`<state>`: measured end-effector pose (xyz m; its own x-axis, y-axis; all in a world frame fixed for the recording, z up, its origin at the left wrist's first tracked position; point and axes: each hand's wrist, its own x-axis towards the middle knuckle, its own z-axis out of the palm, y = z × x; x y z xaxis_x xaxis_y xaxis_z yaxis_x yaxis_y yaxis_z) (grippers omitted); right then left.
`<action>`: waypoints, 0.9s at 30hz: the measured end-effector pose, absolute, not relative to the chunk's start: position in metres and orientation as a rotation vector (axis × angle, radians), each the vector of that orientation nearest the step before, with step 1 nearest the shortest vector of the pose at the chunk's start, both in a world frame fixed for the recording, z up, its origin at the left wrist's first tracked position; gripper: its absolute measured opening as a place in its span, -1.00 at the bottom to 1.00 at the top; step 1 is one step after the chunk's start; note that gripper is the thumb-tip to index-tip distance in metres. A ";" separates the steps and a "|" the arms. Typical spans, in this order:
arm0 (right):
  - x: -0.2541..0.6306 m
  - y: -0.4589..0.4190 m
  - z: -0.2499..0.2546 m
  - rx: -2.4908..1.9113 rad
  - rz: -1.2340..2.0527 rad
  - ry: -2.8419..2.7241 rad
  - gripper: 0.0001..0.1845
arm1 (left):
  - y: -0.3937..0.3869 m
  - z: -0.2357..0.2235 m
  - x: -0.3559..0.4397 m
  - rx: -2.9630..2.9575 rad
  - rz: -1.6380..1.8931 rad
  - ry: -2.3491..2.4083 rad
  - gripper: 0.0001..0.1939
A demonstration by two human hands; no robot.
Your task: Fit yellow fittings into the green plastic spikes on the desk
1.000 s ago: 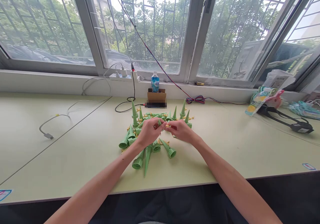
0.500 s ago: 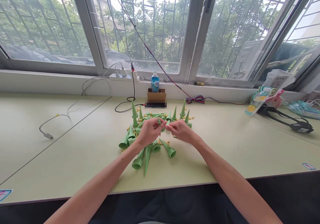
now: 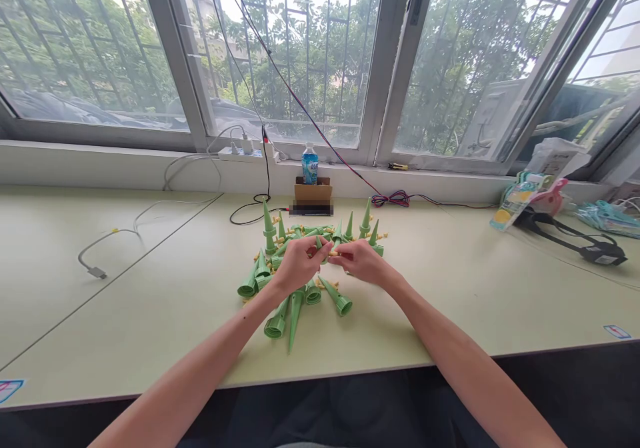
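My left hand [image 3: 301, 259] is closed around a green plastic watering spike [image 3: 319, 243], whose tip shows above the fingers. My right hand [image 3: 361, 261] pinches a small yellow valve [image 3: 333, 254] against the side of that spike; how far it is inserted is hidden by the fingers. Below and around both hands lies a pile of similar green spikes, some with yellow valves. One loose spike [image 3: 337, 297] rests under my right hand with its threaded opening toward me. Another spike [image 3: 295, 321] points its tip at the table's front edge.
Behind the pile stands a small cardboard box [image 3: 324, 187] with a blue-labelled bottle [image 3: 310, 165] behind it. A white cable [image 3: 97, 271] lies at left, and a coiled red-black wire [image 3: 393, 199] near the sill. Black straps [image 3: 570, 235] and plastic packages [image 3: 607, 220] are at right.
My right hand's fingers have shifted slightly, and the yellow valve now shows between the two hands. My left hand stays in place with the spike.
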<state>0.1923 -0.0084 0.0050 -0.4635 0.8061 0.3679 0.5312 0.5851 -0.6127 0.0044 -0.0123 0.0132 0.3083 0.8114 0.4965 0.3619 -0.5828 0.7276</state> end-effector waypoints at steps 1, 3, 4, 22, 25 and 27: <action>0.192 -0.009 0.006 -1.053 0.559 -2.171 -0.54 | -0.012 0.013 0.004 2.090 1.216 1.041 -0.71; 0.192 -0.009 0.006 -1.047 0.560 -2.169 -0.52 | -0.013 0.013 0.004 2.083 1.213 1.040 -0.71; 0.192 -0.009 0.007 -1.047 0.559 -2.172 -0.51 | -0.013 0.014 0.004 2.078 1.212 1.038 -0.71; 0.193 -0.006 0.001 -1.034 0.559 -2.179 -0.69 | -0.013 0.014 0.006 2.157 1.230 1.085 -0.69; 0.193 -0.006 0.003 -1.036 0.565 -2.177 -0.59 | -0.013 0.014 0.006 2.159 1.238 1.077 -0.68; 0.193 -0.007 0.004 -1.034 0.563 -2.178 -0.54 | -0.013 0.014 0.006 2.159 1.239 1.075 -0.68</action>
<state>0.1926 -0.0067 0.0041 -0.4749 0.7968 0.3737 0.5162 0.5961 -0.6150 0.0059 -0.0131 0.0141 0.3014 0.7931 0.5292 0.4117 -0.6089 0.6780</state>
